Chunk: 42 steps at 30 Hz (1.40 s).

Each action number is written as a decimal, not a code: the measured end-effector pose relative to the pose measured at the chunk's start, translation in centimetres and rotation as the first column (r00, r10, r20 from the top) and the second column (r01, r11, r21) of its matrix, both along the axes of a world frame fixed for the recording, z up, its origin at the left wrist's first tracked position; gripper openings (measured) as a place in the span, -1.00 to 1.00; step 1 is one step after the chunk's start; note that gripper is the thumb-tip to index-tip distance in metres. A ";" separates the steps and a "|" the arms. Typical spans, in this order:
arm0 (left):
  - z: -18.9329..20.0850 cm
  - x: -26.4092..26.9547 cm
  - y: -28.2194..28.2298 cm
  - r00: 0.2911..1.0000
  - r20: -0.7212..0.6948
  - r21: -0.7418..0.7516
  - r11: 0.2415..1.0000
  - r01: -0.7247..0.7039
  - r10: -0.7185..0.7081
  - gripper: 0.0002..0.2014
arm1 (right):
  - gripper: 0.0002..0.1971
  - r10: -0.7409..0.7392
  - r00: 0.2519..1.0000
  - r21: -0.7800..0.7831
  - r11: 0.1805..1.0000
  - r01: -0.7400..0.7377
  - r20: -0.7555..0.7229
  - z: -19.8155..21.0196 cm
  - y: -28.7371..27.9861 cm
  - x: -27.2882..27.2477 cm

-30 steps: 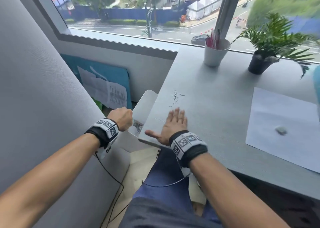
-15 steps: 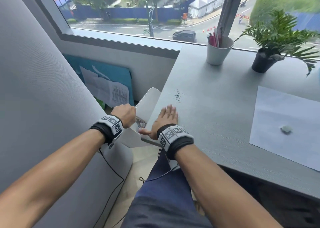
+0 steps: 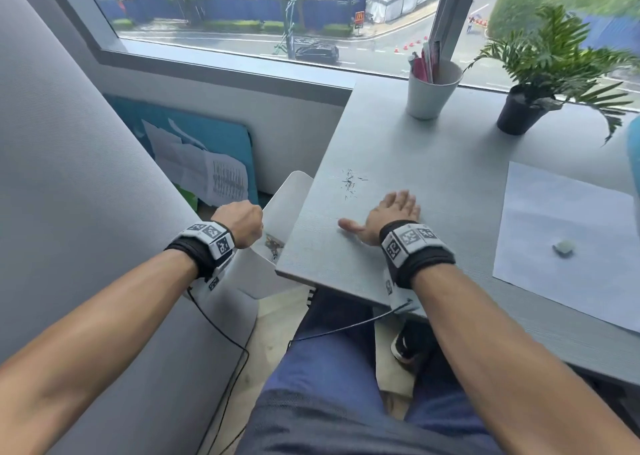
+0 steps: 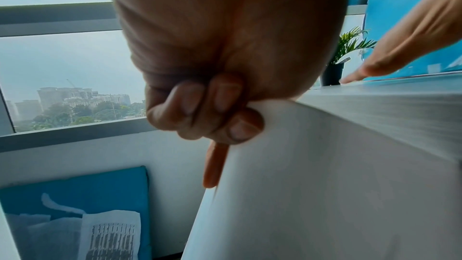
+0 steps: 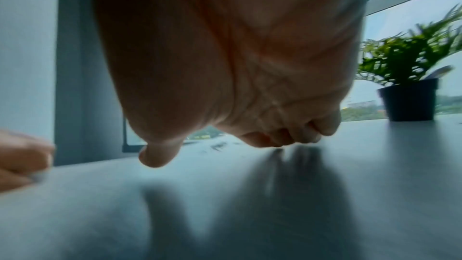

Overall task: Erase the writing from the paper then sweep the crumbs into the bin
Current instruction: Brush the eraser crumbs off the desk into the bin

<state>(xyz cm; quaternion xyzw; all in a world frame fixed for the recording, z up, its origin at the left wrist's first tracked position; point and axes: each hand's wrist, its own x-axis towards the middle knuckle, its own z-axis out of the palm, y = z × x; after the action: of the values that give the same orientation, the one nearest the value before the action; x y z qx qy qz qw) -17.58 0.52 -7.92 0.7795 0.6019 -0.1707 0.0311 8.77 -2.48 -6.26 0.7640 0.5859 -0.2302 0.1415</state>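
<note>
A small pile of dark eraser crumbs lies near the left edge of the grey desk. My left hand grips the rim of a white bin, held against that edge; the left wrist view shows its fingers curled over the bin wall. My right hand is open, palm down, low over the desk just right of and nearer me than the crumbs. At the right lies the white paper with a small eraser on it.
A white cup of pens and a potted plant stand at the back by the window. A blue board with papers leans on the wall beyond the bin. A grey partition rises at the left.
My right hand slid left to the desk's edge by the bin, then drew back to the right. The left hand and the bin have stayed put.
</note>
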 end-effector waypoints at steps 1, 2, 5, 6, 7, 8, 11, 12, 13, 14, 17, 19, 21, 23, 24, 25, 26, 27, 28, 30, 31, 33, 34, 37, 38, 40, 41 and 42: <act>0.1 0.0 0.2 1.000 -0.003 0.000 1.000 -0.005 0.005 -0.80 | 0.41 -0.004 1.000 -0.027 1.000 0.004 -0.001 -0.4 0.1 -0.1; 0.2 0.1 0.4 1.000 -0.005 0.000 1.000 -0.010 0.010 -0.80 | 0.44 0.029 0.999 -0.032 0.999 -0.029 -0.019 -0.7 0.2 -1.2; 0.7 0.5 1.1 0.999 -0.042 0.019 1.000 -0.023 0.024 -0.76 | 0.39 0.236 0.964 0.045 0.972 -0.232 -0.125 -1.2 0.2 -7.6; 0.9 0.7 1.3 0.998 -0.052 0.017 0.999 -0.027 0.027 -0.75 | 0.35 0.301 0.938 0.066 0.954 -0.294 -0.170 -1.2 0.0 -9.7; 1.1 0.8 1.4 0.998 -0.058 0.022 0.999 -0.029 0.030 -0.74 | 0.29 0.362 0.911 0.070 0.932 -0.355 -0.198 -1.2 -0.2 -11.4; 1.5 0.9 1.7 0.998 -0.066 0.035 0.999 -0.024 0.026 -0.73 | 0.24 0.422 0.884 0.073 0.906 -0.416 -0.203 -1.1 -0.3 -12.6; 2.4 1.1 2.4 0.997 -0.083 0.052 0.999 -0.003 0.007 -0.73 | 0.18 0.510 0.833 0.122 0.860 -0.495 -0.216 -0.5 0.2 -13.0; 2.6 1.2 2.6 0.997 -0.082 0.054 0.999 0.000 0.004 -0.73 | 0.19 0.491 0.846 0.152 0.870 -0.468 -0.208 -0.1 0.6 -12.1; 2.6 1.2 2.7 0.997 -0.082 0.054 0.999 0.005 -0.001 -0.73 | 0.20 0.452 0.872 0.181 0.888 -0.422 -0.189 0.2 1.2 -10.7; 2.7 1.2 2.9 0.997 -0.082 0.050 0.999 0.012 -0.008 -0.74 | 0.21 0.393 0.905 0.198 0.912 -0.361 -0.163 0.5 1.9 -9.0; 2.7 1.4 3.1 0.996 -0.084 0.038 0.999 0.029 -0.026 -0.75 | 0.23 0.143 0.985 0.124 0.984 -0.131 -0.093 1.1 3.8 -2.4; 2.6 1.9 3.1 0.995 -0.092 0.026 0.999 0.045 -0.043 -0.75 | 0.23 0.025 0.997 0.025 0.999 -0.023 -0.067 0.5 3.9 0.1; 2.4 2.2 3.2 0.994 -0.102 0.024 0.998 0.053 -0.051 -0.76 | 0.26 0.034 0.997 0.002 0.999 -0.034 -0.071 -0.3 3.3 -0.8; 2.3 2.4 3.4 0.992 -0.119 0.020 0.998 0.053 -0.050 -0.76 | 0.27 0.128 0.987 0.028 0.992 -0.126 -0.101 -1.0 2.6 -4.4; 2.3 2.5 3.4 0.991 -0.128 0.016 0.999 0.050 -0.047 -0.76 | 0.26 0.191 0.974 0.048 0.981 -0.187 -0.124 -1.2 2.4 -6.6; 2.3 2.6 3.5 0.990 -0.134 0.011 0.999 0.047 -0.045 -0.76 | 0.22 0.263 0.954 0.064 0.965 -0.256 -0.145 -1.4 2.1 -8.6; 2.3 2.7 3.5 0.989 -0.139 0.008 0.999 0.046 -0.044 -0.76 | 0.17 0.340 0.925 0.076 0.940 -0.332 -0.167 -1.5 1.9 -10.4; 2.5 2.9 3.5 0.988 -0.145 0.011 0.999 0.049 -0.047 -0.75 | 0.12 0.417 0.889 0.088 0.909 -0.408 -0.188 -1.6 1.8 -11.8; 2.6 3.0 3.5 0.987 -0.151 0.010 0.999 0.052 -0.050 -0.75 | 0.08 0.477 0.855 0.099 0.879 -0.467 -0.204 -1.5 1.7 -12.6; 2.7 2.9 3.5 0.988 -0.148 -0.001 0.999 0.052 -0.052 -0.75 | 0.05 0.515 0.830 0.131 0.857 -0.498 -0.212 -1.4 1.9 -12.4; 2.7 2.8 3.6 0.989 -0.142 0.000 0.999 0.052 -0.051 -0.76 | 0.04 0.504 0.842 0.156 0.863 -0.481 -0.194 -1.4 2.3 -11.4; 2.7 2.6 3.6 0.990 -0.130 0.002 0.999 0.052 -0.051 -0.79 | 0.06 0.437 0.888 0.202 0.892 -0.405 -0.147 -1.0 3.5 -8.1; 2.7 2.5 3.6 0.991 -0.124 -0.001 0.999 0.052 -0.051 -0.80 | 0.07 0.382 0.916 0.205 0.913 -0.353 -0.123 -0.8 4.2 -6.0; 2.5 2.5 3.7 0.992 -0.115 -0.008 0.998 0.055 -0.055 -0.81 | 0.12 0.178 0.981 0.128 0.977 -0.168 -0.071 -0.2 6.1 0.4; 2.5 2.6 3.7 0.992 -0.113 -0.008 0.998 0.057 -0.057 -0.81 | 0.14 0.128 0.990 0.085 0.989 -0.123 -0.053 -0.2 6.4 1.8; 2.4 2.4 3.6 0.992 -0.110 -0.010 0.998 0.058 -0.059 -0.80 | 0.21 0.105 0.994 0.020 0.994 -0.105 -0.029 -0.6 6.4 2.1; 2.3 2.4 3.6 0.992 -0.108 -0.009 0.998 0.059 -0.060 -0.80 | 0.24 0.134 0.991 0.016 0.991 -0.134 -0.029 -0.8 6.2 0.9; 2.2 2.4 3.7 0.992 -0.107 -0.005 0.998 0.060 -0.060 -0.79 | 0.27 0.190 0.981 0.024 0.982 -0.189 -0.039 -1.0 5.8 -0.9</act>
<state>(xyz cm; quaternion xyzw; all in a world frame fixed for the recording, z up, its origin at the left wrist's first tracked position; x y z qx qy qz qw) -15.21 4.18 -5.74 0.7869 0.5788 -0.2136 -0.0056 7.83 3.35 -7.29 0.7012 0.6612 -0.2254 0.1428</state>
